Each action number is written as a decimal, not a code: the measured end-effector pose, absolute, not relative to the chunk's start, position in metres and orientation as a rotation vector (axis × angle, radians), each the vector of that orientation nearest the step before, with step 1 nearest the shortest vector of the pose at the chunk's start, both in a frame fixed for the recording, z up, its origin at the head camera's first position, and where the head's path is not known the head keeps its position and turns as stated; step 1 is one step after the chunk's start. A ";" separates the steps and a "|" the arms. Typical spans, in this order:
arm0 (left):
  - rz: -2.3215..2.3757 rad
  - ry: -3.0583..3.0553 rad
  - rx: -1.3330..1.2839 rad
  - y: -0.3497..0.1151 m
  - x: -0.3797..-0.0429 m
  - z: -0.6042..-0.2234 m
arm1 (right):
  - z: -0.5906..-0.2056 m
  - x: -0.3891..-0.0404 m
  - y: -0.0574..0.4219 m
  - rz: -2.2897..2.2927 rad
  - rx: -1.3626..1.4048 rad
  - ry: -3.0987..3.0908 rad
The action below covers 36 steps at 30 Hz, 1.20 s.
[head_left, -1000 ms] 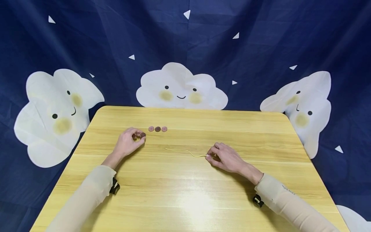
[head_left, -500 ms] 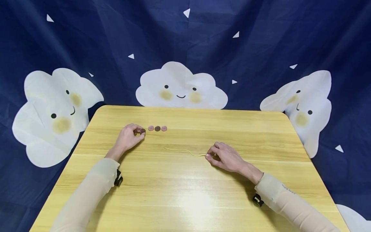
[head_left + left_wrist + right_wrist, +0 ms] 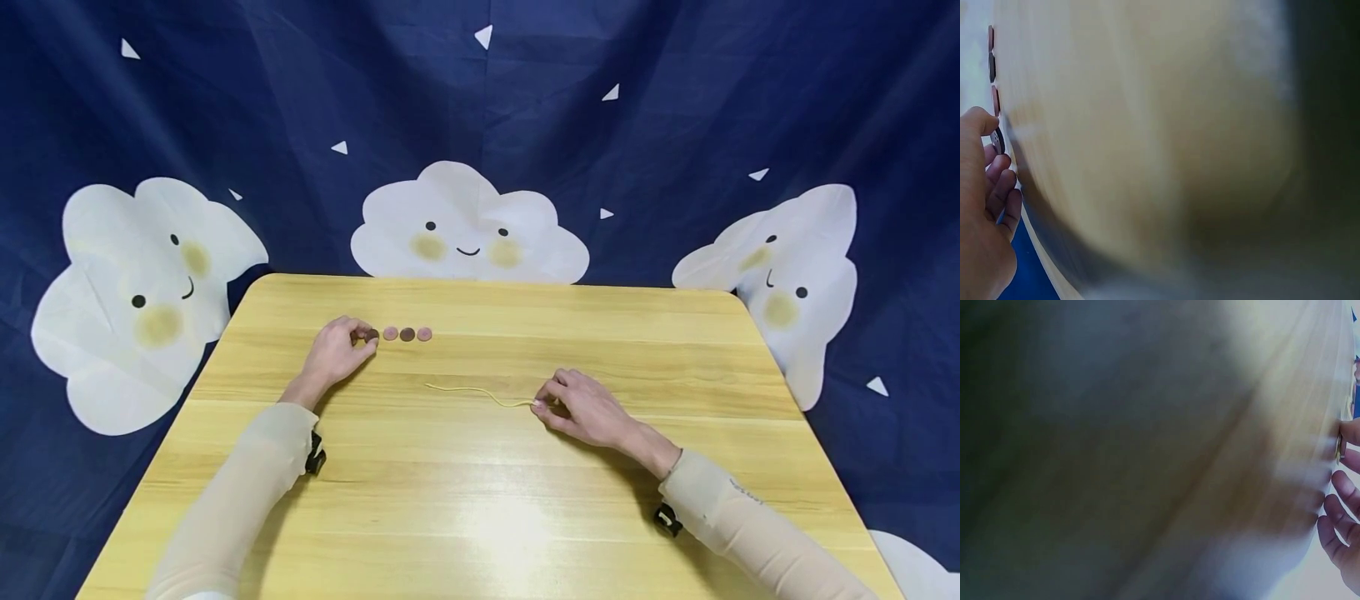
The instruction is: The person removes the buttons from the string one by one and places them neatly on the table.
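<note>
My left hand [image 3: 333, 350] pinches a dark brown button [image 3: 998, 141] between thumb and fingers, at the left end of a row on the table. Its holes show in the left wrist view. To its right in the head view lie a pink button [image 3: 391, 333], a brown button [image 3: 407, 334] and another pink button [image 3: 424, 334], evenly spaced. Nearer and to the right, my right hand [image 3: 588, 408] pinches the right end of a thin yellow string [image 3: 480, 390], which trails leftward in a wavy line. Something small and pinkish shows at those fingertips, mostly hidden.
The light wooden table [image 3: 487, 483] has rounded far corners. Behind it hangs a dark blue curtain [image 3: 420, 100] printed with white clouds. A black wrist device [image 3: 315, 454] is strapped at the left sleeve and another device [image 3: 667, 518] at the right.
My left hand has moved away from me and slightly right, bringing the pinched brown button level with the row. My right hand and the string have stayed in place.
</note>
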<state>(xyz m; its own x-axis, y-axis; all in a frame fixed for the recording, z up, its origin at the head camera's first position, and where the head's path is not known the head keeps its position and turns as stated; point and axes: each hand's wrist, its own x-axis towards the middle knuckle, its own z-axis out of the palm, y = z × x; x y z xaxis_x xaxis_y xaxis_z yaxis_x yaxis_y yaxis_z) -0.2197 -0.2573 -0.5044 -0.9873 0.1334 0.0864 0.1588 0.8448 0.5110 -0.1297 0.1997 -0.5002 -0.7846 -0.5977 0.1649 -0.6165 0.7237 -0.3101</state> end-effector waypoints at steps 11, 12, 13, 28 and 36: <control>-0.776 -2.995 -0.237 -0.257 -0.224 -0.505 | -0.500 -0.128 0.200 0.534 1.000 -2.873; -0.775 -2.999 -0.237 -0.257 -0.224 -0.505 | -0.500 -0.129 0.200 0.536 1.001 -2.871; -0.774 -3.002 -0.237 -0.257 -0.224 -0.505 | -0.500 -0.128 0.200 0.535 1.000 -2.876; -0.762 -2.993 -0.272 -0.256 -0.227 -0.506 | -0.500 -0.129 0.200 0.530 0.996 -2.874; -0.777 -2.975 -0.279 -0.256 -0.226 -0.506 | -0.501 -0.130 0.200 0.532 0.994 -2.885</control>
